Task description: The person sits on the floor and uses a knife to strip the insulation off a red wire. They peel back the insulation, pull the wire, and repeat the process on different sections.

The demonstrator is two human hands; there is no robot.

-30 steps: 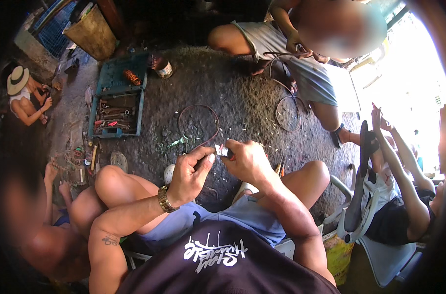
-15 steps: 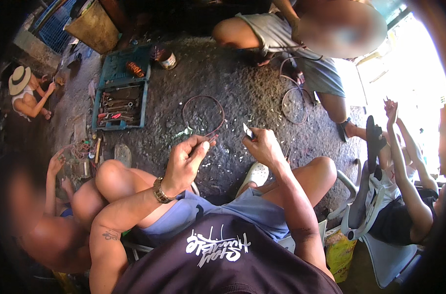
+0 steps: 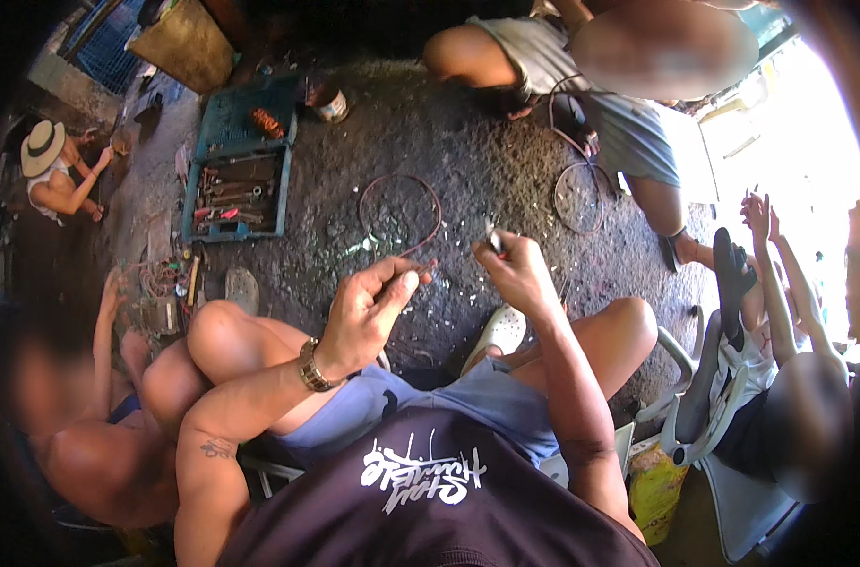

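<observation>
Above my lap, my left hand [image 3: 369,307] is closed, thumb against fingers, on the end of a thin reddish cable [image 3: 440,213]. The cable's tip sticks out slightly past the thumb. From there the cable curves forward in a loop over the ground. My right hand [image 3: 520,274] is wrapped round a small utility knife [image 3: 494,241], its pale blade pointing forward and its handle mostly hidden by the fingers. A short gap separates the knife from the cable end; they do not touch.
An open teal toolbox [image 3: 283,194] with wrenches lies ahead to the left, beside a can [image 3: 330,104]. A co-worker squats ahead right by another cable loop [image 3: 555,198]. People sit at both sides. Small pale scraps dot the dark ground. A white plastic chair [image 3: 680,435] stands at right.
My right hand and the knife have moved slightly forward, and the blade now points more straight ahead. My left hand keeps its grip on the cable. The whole view has shifted a little.
</observation>
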